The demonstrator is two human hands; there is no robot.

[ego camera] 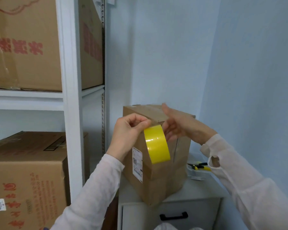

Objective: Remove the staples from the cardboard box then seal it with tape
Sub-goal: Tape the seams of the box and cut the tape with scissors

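A brown cardboard box (pixel 158 178) with a white shipping label stands upright on a white cabinet (pixel 198 190). Its top flaps are shut. My left hand (pixel 128 135) pinches the free end of the tape at the box's upper near edge. The yellow tape roll (pixel 156 144) hangs against the front face. My right hand (pixel 178 125) is at the roll's right side by the box's top edge, its fingers partly hidden behind the roll. Whether it holds the roll is unclear.
Yellow-handled pliers (pixel 199 166) lie on the cabinet behind the box to the right. A white shelf rack (pixel 71 97) on the left holds large printed cartons (pixel 25 176). The cabinet drawer has a black handle (pixel 174 215). Pale blue walls close off the right and back.
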